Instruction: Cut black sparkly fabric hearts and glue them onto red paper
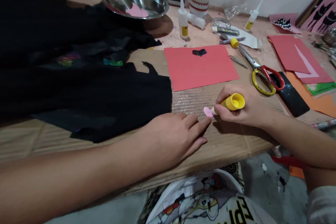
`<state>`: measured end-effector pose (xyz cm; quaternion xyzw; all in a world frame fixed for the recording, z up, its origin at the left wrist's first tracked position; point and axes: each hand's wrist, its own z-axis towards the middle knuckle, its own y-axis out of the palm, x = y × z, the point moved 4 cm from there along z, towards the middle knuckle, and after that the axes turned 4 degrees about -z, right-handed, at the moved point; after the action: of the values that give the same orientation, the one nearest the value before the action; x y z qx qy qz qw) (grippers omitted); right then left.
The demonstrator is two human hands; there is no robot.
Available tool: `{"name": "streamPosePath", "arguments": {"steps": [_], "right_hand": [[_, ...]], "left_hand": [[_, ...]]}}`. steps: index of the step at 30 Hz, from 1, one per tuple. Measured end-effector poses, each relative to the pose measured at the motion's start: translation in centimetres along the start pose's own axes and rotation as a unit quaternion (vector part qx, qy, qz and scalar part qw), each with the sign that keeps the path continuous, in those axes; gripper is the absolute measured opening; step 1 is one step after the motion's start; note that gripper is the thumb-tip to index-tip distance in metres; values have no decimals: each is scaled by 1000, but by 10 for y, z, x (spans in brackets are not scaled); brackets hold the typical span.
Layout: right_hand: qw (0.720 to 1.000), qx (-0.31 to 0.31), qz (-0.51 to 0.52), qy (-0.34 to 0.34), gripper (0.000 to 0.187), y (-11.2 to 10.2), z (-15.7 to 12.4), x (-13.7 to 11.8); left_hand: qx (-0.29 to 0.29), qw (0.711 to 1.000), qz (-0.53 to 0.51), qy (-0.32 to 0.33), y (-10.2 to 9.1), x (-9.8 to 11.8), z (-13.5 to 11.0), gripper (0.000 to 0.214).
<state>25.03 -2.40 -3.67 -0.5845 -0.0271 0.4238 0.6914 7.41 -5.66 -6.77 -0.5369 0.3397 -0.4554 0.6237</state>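
Note:
My right hand is wrapped round a yellow glue stick, its white tip against a small pink paper piece on the cardboard. A fingertip of my left hand touches the lower edge of that pink piece. The rest of my left hand lies flat with its fingers stretched out and nothing in them. Just beyond both hands lies a red-pink sheet of paper with a small black cutout near its top edge. Black paper with cut edges spreads to the left of my left hand.
Scissors with red and yellow handles lie beyond my right hand, beside a dark phone and tweezers. A steel bowl and a glue bottle stand at the back. Coloured sheets are stacked at right. The cardboard's front edge is close.

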Motion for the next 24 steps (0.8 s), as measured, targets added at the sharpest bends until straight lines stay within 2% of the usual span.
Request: {"name": "streamPosePath", "arguments": {"steps": [3, 7, 11, 15, 18, 24], "right_hand": [[998, 37, -34, -27, 21, -4, -2, 0], [995, 94, -21, -31, 20, -11, -4, -3], [997, 51, 1, -54, 19, -4, -2, -6], [1000, 1, 8, -25, 23, 4, 0, -3], [1000, 6, -4, -10, 24, 7, 1, 0], [998, 45, -34, -34, 25, -1, -2, 0]], "left_hand": [[10, 1000, 4, 1, -1, 0, 0, 43], [24, 1000, 8, 5, -1, 1, 0, 44], [25, 1000, 9, 8, 1, 1, 0, 42], [22, 1000, 5, 8, 2, -1, 0, 42], [21, 1000, 5, 7, 2, -1, 1, 42], [24, 1000, 6, 6, 0, 0, 0, 43]]}}
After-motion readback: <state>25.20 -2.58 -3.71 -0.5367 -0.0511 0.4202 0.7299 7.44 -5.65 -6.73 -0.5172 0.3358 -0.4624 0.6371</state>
